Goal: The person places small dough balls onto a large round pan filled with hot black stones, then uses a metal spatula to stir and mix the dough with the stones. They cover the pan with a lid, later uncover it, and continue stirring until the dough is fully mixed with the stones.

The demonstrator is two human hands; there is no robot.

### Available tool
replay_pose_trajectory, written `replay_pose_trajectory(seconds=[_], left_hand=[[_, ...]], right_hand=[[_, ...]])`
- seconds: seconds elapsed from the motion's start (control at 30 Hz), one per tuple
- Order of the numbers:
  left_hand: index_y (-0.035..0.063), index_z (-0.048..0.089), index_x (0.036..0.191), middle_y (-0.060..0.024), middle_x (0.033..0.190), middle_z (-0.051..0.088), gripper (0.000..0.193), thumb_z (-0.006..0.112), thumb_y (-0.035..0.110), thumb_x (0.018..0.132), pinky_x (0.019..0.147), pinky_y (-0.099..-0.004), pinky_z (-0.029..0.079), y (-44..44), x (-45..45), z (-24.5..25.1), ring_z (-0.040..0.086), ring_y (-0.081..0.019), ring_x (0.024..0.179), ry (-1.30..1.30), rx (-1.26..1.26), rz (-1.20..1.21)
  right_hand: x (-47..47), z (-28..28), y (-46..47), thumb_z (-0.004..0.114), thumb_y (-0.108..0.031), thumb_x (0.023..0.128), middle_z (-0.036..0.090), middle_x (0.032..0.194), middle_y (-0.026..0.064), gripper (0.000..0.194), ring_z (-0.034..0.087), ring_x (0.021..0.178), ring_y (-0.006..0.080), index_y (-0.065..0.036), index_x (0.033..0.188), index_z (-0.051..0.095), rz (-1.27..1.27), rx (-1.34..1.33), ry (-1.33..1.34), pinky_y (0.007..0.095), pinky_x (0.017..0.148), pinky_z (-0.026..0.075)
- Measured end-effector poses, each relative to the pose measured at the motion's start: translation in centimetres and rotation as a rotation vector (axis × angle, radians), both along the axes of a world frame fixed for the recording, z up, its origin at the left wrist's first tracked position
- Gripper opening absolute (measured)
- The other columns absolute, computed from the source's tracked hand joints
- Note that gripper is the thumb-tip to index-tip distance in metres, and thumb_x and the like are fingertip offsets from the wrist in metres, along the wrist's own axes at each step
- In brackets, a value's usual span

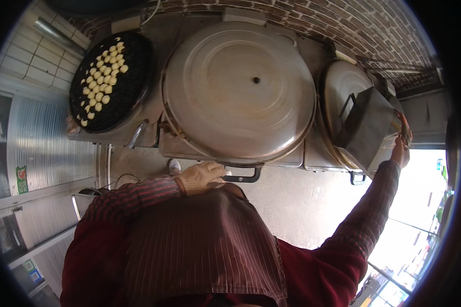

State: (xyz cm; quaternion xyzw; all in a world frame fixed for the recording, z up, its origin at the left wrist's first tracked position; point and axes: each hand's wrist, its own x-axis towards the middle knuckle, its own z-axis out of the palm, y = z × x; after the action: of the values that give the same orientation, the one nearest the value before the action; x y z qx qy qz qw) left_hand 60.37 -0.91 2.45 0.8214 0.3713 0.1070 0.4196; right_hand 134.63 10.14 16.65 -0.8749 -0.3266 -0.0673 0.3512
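Observation:
My left hand, in a cream knitted work glove, is at the front rim of a large round pan, by the left end of its black handle. Its fingers are curled; whether they grip the handle is not clear. A wide domed metal lid with a small dark knob covers this pan. My right arm reaches far right, where my bare right hand is beside a grey sheet-metal box. A reddish thing is at its fingers, too blurred to name. The box stands over a smaller lidded pan.
At the left, a black round pan holds many pale dough balls bunched on one side. A curved metal handle sticks out from the counter front. Behind runs a brick wall; corrugated translucent panels stand left.

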Motion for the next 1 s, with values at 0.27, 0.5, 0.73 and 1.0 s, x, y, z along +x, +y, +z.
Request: replay_pose_trajectory(seconds=[0.27,0.5,0.73,1.0], left_hand=[[0.0093,0.063,0.117,-0.0122,0.11,0.06,0.033,0.068,0.021,0.087,0.081,-0.0436,0.054,2.0,4.8,2.1,0.064,-0.0323,0.097,0.249,0.219,-0.15],[0.0113,0.061,0.122,-0.0121,0.127,0.056,0.035,0.061,0.013,0.088,0.084,-0.0429,0.054,15.0,9.4,1.7,0.062,-0.0299,0.106,0.297,0.658,0.138],[0.0119,0.062,0.121,-0.0068,0.13,0.056,0.035,0.061,0.007,0.086,0.094,-0.0433,0.054,26.0,13.8,-1.5,0.054,-0.0311,0.124,0.547,0.655,0.137],[0.0068,0.065,0.101,-0.0109,0.109,0.061,0.014,0.059,0.009,0.089,0.077,-0.0424,0.057,20.2,11.0,-1.4,0.066,-0.0326,0.091,0.522,0.504,0.223]], right_hand=[[4.8,-2.4,2.4,0.073,-0.048,0.069,0.074,0.104,0.0203,0.062,0.07,0.096,0.0304,0.005,0.101,0.075,-0.221,-0.154,0.188,0.0389,0.082,0.052],[6.7,-3.5,4.0,0.055,-0.053,0.09,0.073,0.102,0.0234,0.054,0.068,0.102,0.0379,-0.005,0.103,0.077,0.007,-0.379,-0.242,0.0487,0.087,0.05],[-17.5,-8.5,-3.5,0.07,-0.021,0.087,0.065,0.116,0.0174,0.042,0.062,0.11,0.0343,-0.005,0.124,0.06,0.433,0.234,-0.599,0.0478,0.093,0.051],[-48.6,-20.8,-16.0,0.072,-0.019,0.081,0.065,0.105,0.0102,0.033,0.064,0.093,0.031,-0.008,0.111,0.063,1.5,-0.137,0.076,0.0446,0.082,0.052]])
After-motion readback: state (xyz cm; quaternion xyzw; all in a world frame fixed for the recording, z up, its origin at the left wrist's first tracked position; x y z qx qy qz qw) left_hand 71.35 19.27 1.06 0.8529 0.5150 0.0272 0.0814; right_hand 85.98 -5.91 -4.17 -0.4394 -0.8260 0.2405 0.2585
